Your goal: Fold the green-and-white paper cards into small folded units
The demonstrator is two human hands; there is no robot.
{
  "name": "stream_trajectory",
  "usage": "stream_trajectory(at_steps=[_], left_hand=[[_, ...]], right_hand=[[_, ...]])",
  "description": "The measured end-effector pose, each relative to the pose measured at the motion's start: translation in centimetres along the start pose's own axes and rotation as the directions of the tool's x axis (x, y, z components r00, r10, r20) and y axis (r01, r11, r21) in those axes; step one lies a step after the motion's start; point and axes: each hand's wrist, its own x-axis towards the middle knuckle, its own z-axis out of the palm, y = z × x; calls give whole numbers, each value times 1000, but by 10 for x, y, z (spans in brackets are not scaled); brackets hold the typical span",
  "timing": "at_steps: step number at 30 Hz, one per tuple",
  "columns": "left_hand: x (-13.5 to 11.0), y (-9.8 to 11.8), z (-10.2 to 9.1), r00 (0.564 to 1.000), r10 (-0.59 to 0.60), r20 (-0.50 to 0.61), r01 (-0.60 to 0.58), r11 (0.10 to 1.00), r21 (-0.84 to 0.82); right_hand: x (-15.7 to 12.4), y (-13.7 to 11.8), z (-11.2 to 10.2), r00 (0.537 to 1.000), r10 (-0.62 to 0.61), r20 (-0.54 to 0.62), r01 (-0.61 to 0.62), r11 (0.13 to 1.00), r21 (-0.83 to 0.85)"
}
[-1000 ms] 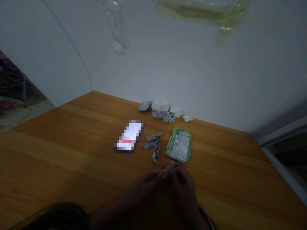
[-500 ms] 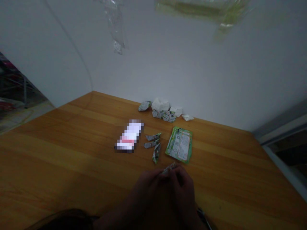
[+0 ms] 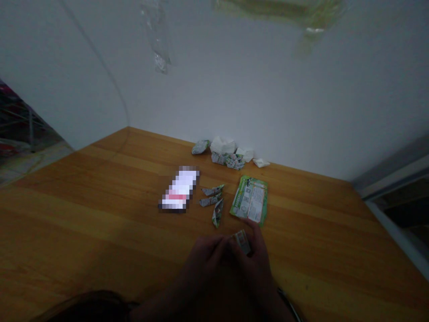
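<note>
Small folded strip of printed paper, lower centre of the frame, pinched between left hand and right hand. Left fingers curled and pressed together against the strip's near side; right forefinger raised, tip just beside the lower edge of a green-and-white printed packet; remaining right fingers curled, grip partly lost in shadow. Packet's small print too fine to read, no brand legible. To its left, three folded paper boats, then a pixelated white-and-red rectangle, unreadable. Farther up, near the wall: crumpled white tissue, folded printed scraps. Honey-coloured wooden table meeting a white wall. Along the top edge, clear plastic and a yellow-green shape, both blurred and cut off. Dim metal rack, far left.
</note>
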Motion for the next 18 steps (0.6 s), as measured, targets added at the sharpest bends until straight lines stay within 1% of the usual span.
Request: stream_trajectory(at_steps=[2, 5, 9, 13, 15, 18], left_hand=[[-1, -1, -1, 1000, 14, -11, -12, 991, 130], [-1, -1, -3, 1000, 15, -1, -14, 967, 254], [1, 1, -6, 1000, 3, -5, -1, 961, 276], [2, 3, -10, 998, -38, -58, 52, 961, 271], [2, 2, -9, 998, -29, -48, 41, 963, 266], [1, -1, -6, 1000, -5, -18, 10, 958, 285]], right_hand=[[2, -1, -2, 998, 21, 62, -19, 1000, -19], [3, -4, -5, 997, 6, 75, -2, 998, -55], [2, -4, -7, 995, -64, 75, 72, 991, -114], [4, 3, -11, 972, -117, 204, 139, 986, -97], [6, 6, -12, 961, -137, 240, 170, 978, -119], [6, 7, -13, 964, -159, 214, 200, 962, -183]])
